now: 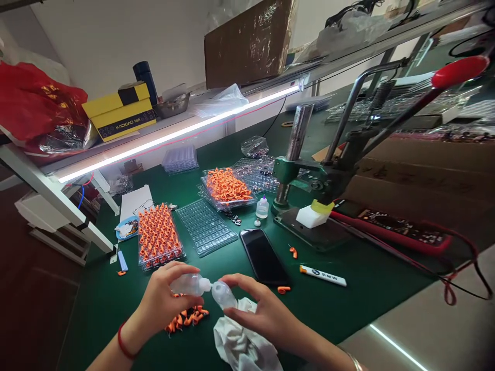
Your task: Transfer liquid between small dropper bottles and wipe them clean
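My left hand [170,291] grips a small clear squeeze bottle [187,284] between thumb and fingers, its white nozzle end pointing right. Facing it, my right hand [257,304] pinches a second small translucent bottle [224,294], tilted with its mouth toward that nozzle. The two ends meet or nearly so; I cannot tell whether they touch. Under my right hand lies a crumpled white cloth [240,340]. A loose pile of orange earbud shells [187,318] is on the green table beneath my left hand.
Beyond my hands are a tray of upright orange shells [159,234], a gridded clear tray [207,226], a heaped orange tray [228,185] and a phone [265,256]. A hand press [309,175] with a red-knobbed lever stands right. Nearby are a dropper bottle [262,208] and lighter [323,275].
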